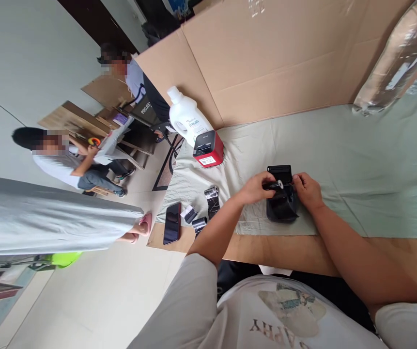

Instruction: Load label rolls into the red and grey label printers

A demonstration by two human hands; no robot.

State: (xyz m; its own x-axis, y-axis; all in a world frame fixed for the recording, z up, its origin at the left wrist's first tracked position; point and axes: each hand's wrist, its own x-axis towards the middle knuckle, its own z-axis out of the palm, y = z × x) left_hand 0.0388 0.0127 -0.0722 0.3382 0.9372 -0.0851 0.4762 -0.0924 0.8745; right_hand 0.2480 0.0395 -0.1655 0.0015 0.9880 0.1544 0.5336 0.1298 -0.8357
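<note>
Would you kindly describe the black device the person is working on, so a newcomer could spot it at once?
On the pale green cloth over the table, before the cardboard wall, sits a small black printer with its lid raised. The left hand and right hand hold a black roll across its opening. Unlike the red printer by the white jug, it is all black.

A small printer (281, 201) is sat on the cloth (357, 160), hands either side. Left of it some rolls (211, 198) and a phone (172, 223) are laid; a second printer (208, 149) and a jug (185, 116) are parked behind.
</note>
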